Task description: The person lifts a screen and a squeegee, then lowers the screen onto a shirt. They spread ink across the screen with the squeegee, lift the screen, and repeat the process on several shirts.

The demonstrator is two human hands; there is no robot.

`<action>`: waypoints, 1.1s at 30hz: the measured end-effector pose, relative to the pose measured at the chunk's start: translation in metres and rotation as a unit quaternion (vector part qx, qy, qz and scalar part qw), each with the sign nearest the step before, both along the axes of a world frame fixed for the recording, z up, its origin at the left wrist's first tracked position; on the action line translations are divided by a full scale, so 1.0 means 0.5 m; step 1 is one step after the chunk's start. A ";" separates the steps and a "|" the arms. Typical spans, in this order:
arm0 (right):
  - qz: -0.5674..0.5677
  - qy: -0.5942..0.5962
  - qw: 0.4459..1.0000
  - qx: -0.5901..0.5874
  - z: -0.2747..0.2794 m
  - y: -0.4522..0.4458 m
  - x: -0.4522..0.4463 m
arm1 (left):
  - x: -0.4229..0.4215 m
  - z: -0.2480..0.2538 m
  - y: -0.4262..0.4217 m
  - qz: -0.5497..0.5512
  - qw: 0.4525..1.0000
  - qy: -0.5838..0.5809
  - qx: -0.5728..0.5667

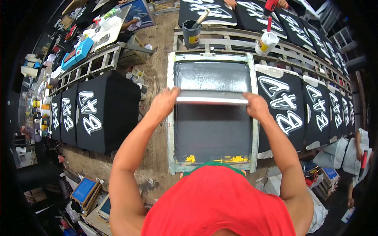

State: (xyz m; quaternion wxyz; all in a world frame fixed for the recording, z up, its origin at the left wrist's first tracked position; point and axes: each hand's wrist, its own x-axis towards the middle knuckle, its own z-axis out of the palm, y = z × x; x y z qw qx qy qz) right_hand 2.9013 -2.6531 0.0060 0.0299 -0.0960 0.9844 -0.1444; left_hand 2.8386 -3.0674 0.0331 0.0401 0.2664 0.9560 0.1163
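Observation:
A long metal-edged squeegee (212, 100) lies crosswise over the screen frame (171, 137), somewhat blurred. My left hand (166, 101) is closed round its left end, and my right hand (256, 106) grips the right end. Beyond the bar, the mesh (212, 72) looks wet and shiny; nearer my body it is dull dark grey, with yellow patches (236, 159) along the near edge. What lies under the screen is hidden.
Black printed shirts (281, 102) line the right rack, others (91, 110) the left. Past the frame, a dark pot (191, 34) and a white tub (267, 43) stand on the rails (232, 42). Other people's hands (282, 4) show at the far side and right.

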 end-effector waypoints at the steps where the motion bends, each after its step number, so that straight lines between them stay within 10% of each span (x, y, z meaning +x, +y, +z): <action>1: -0.010 -0.003 1.000 0.010 -0.008 0.009 -0.047 | -0.053 -0.032 0.011 -0.002 1.000 0.007 -0.010; 13: -0.053 0.016 0.995 0.077 -0.138 0.081 -0.378 | -0.340 -0.189 0.098 0.029 0.997 0.068 -0.030; 24: -0.031 -0.178 0.984 0.001 -0.122 -0.001 0.430 | 0.403 -0.176 -0.038 0.007 0.984 -0.172 -0.035; 33: -0.032 0.117 0.992 0.032 -0.182 0.079 -0.298 | -0.274 -0.244 0.090 0.052 0.991 0.121 -0.006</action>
